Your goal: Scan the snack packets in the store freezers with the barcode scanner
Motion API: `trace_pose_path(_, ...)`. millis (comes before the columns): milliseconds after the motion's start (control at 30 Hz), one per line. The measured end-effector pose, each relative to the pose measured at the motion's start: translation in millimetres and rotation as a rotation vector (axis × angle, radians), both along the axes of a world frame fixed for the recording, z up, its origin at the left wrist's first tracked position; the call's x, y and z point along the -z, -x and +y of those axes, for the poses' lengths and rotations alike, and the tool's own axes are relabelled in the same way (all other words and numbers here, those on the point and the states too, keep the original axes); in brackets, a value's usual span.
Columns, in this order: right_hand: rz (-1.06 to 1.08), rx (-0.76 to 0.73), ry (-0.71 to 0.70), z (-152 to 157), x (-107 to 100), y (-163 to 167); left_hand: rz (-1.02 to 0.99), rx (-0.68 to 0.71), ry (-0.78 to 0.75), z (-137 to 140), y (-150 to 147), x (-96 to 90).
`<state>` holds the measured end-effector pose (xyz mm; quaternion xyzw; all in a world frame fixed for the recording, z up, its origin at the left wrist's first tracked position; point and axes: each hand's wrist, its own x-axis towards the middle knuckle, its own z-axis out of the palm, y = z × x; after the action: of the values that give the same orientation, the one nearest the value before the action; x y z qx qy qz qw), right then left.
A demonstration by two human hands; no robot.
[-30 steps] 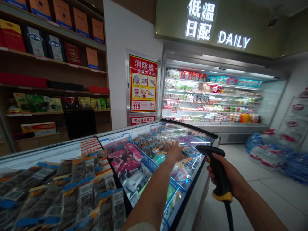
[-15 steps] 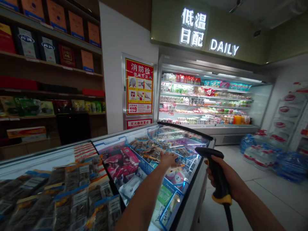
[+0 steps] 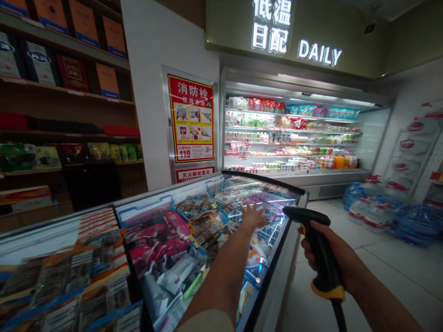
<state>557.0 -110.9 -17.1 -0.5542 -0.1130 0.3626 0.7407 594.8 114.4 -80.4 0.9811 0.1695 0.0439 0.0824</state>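
My left hand [image 3: 254,217] reaches over the chest freezer, fingers spread and holding nothing; whether it touches the glass lid or the packets cannot be made out. Close by it lie flat dark packets [image 3: 206,226] with blue and orange edges, and a wire basket [image 3: 272,233]. Pink bags [image 3: 155,242] and white bags [image 3: 180,272] fill the nearer part. In my right hand [image 3: 325,249], beside the freezer's right edge, is a black and yellow barcode scanner [image 3: 320,240]. Its head points left, and a cable hangs from the handle.
More packets [image 3: 62,276] lie at the left. The freezer's dark frame edge [image 3: 268,272] runs between my hands. Behind stands a lit open fridge [image 3: 290,133]. Water bottles [image 3: 374,207] stand on the floor at right, and shelves [image 3: 69,87] with boxes line the left wall.
My left hand has moved farther forward over the freezer, away from the dark packets, its fingers spreading. The scanner remains in my right hand. The view has shifted slightly.
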Motion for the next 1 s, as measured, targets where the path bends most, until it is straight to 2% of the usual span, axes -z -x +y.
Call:
trace_pose_path(67, 0.013, 0.012, 0.016, -1.0, 5.7, -3.4, 0.066, -0.082, 0.033, 8.0, 1.9, 1.7)
trace_pose_path(167, 0.017, 0.017, 0.033, 1.4, 8.4, -1.1, 0.147, -0.159, 0.088, 18.3, 27.3, -3.2)
trace_pose_path(233, 0.011, 0.005, 0.037, 6.3, 5.1, 4.8, 0.195, -0.138, 0.082, 20.7, 50.7, -11.0)
trace_pose_path(300, 0.002, -0.017, 0.036, 13.3, -0.8, 13.1, 0.222, -0.05, 0.08, 23.2, 72.4, -20.4)
trace_pose_path(367, -0.009, -0.042, 0.029, 20.7, -6.9, 21.9, 0.13, 0.045, 0.078, 32.2, 89.6, -28.7)
trace_pose_path(433, -0.015, -0.063, 0.019, 27.2, -11.2, 28.7, -0.072, 0.034, 0.045, 52.8, 102.2, -33.1)
trace_pose_path(500, -0.021, -0.074, 0.01, 32.0, -13.3, 31.8, -0.237, -0.124, -0.007, 84.6, 111.5, -31.8)
trace_pose_path(633, -0.017, -0.074, 0.012, 36.5, -14.7, 27.2, -0.22, -0.521, -0.008, 158.0, 122.7, -13.8)
trace_pose_path(733, -0.006, -0.075, 0.008, 37.7, -14.5, 20.3, -0.164, -0.594, 0.075, 190.7, 122.7, -1.0)
trace_pose_path(833, 0.002, -0.062, -0.005, 38.0, -11.1, 16.3, -0.101, -0.525, 0.177, 187.7, 115.0, 1.2)
trace_pose_path(1000, 0.021, -0.068, 0.009, 32.1, -5.5, 25.2, -0.054, -0.442, 0.216, 129.9, 103.2, 3.5)
